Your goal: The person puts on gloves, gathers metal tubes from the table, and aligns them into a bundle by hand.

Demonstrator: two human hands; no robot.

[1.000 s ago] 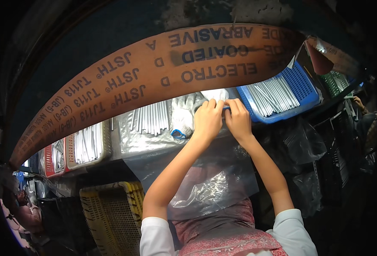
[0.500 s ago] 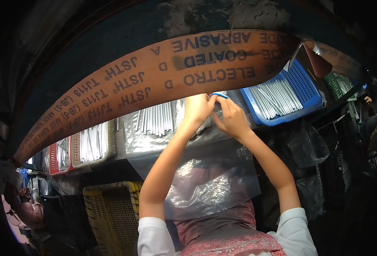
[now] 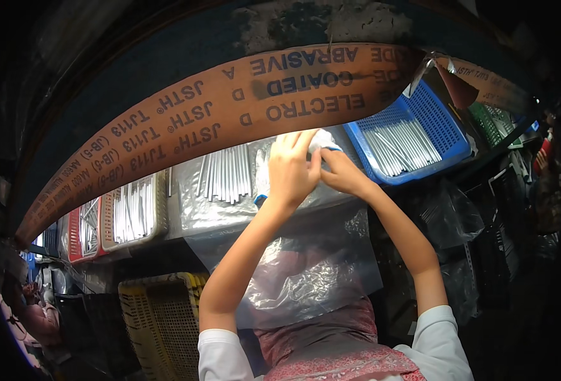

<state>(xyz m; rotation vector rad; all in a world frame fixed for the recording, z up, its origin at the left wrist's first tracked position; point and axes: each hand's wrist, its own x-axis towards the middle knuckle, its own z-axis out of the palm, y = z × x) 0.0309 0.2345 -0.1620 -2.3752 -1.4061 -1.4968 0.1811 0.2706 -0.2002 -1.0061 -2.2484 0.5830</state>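
Fingers of the left hand [image 3: 291, 170] curled and pressed together over a small white bundle [image 3: 324, 141] with a blue edge, pinching it from the left; fingers of the right hand [image 3: 342, 174] bent and closed on the same bundle from the right, fingertips touching those of the left — exact grip underneath hidden. Bundle held up at the far side of the scene, over crinkled clear plastic sheeting [image 3: 306, 267] that drapes down toward the near edge. Just left of the hands, a row of thin silvery metal rods [image 3: 226, 174] lying on the shiny sheet. Farther left, a tan basket [image 3: 135, 213] of more rods and, beside it, a red basket [image 3: 76, 236]. To the right, well apart from the hands, a blue basket [image 3: 449, 136] tilted and filled with similar rods. Overhead and far — a broad brown abrasive belt [image 3: 229, 111] arching across. Near left, below the sheeting, a yellow crate [image 3: 160, 317].
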